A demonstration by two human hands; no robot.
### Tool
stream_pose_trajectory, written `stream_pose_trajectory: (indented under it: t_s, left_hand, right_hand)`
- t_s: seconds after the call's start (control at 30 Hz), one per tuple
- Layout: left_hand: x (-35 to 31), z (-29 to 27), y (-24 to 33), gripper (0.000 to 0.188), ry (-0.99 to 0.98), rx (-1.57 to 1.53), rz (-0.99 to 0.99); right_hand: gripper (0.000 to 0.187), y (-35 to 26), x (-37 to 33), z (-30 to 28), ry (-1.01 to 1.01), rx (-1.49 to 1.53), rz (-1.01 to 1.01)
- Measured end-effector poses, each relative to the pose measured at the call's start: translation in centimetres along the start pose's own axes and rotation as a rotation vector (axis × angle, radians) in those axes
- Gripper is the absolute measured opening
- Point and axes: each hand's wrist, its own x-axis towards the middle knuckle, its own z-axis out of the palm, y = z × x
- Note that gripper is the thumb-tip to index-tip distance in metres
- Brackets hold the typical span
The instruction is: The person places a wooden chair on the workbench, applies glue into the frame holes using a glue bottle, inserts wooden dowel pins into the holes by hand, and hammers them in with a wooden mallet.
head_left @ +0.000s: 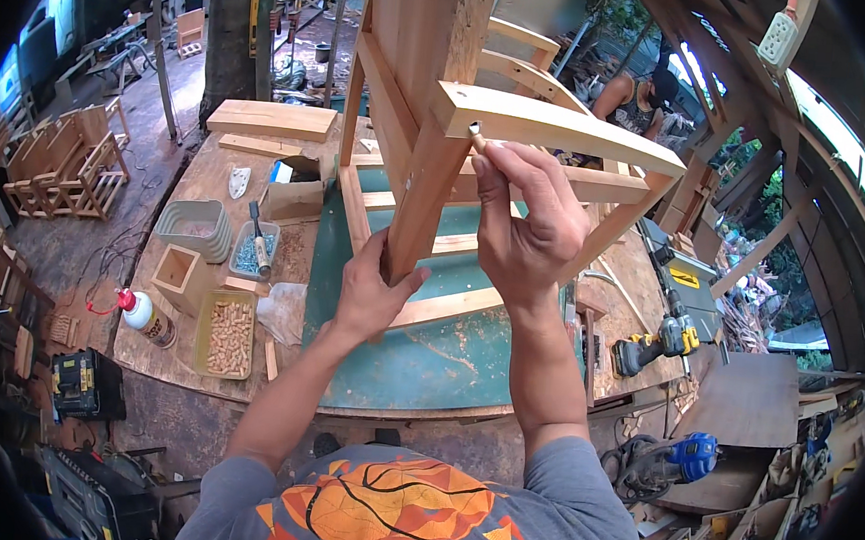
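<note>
A wooden chair frame (423, 184) stands on a green mat (376, 366) on the workbench. My right hand (532, 212) pinches a small wooden dowel plug (478, 143) between thumb and fingers. The plug's tip is at a dark hole near the end of the armrest (553, 123); whether it has entered the hole I cannot tell. My left hand (371, 291) is wrapped round the lower part of the chair's upright post. To the left, a yellowish tray (203, 359) holds many more wooden plugs.
On the bench's left are a glue bottle (148, 318), a tub of screws (238, 256) with a brush-like tool, stacked plastic containers (195, 228) and wood blocks. A cordless drill (658, 344) lies at the right edge. Another person (630, 103) works beyond the chair. Chairs (69, 164) stand far left.
</note>
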Motion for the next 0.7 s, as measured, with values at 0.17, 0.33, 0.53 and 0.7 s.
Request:
stream_pose_trajectory:
  t_s: [0.17, 0.33, 0.53, 0.7]
  left_hand:
    - [0.1, -0.1, -0.9, 0.061, 0.041, 0.077, 0.100]
    - [-0.1, -0.4, -0.3, 0.062, 0.026, 0.031, 0.062]
    - [-0.2, -0.7, 0.3, 0.064, 0.005, 0.047, 0.028]
    - [0.0, -0.8, -0.5, 0.063, 0.020, 0.037, 0.076]
  right_hand:
    - [0.016, -0.9, 1.0, -0.2, -0.062, -0.036, 0.027]
    - [0.015, -0.8, 1.4, 0.0, -0.080, -0.114, -0.029]
    - [0.019, -0.6, 1.9, 0.1, -0.090, -0.144, -0.065]
    - [0.019, -1.5, 3.5, -0.3, -0.244, -0.317, -0.160]
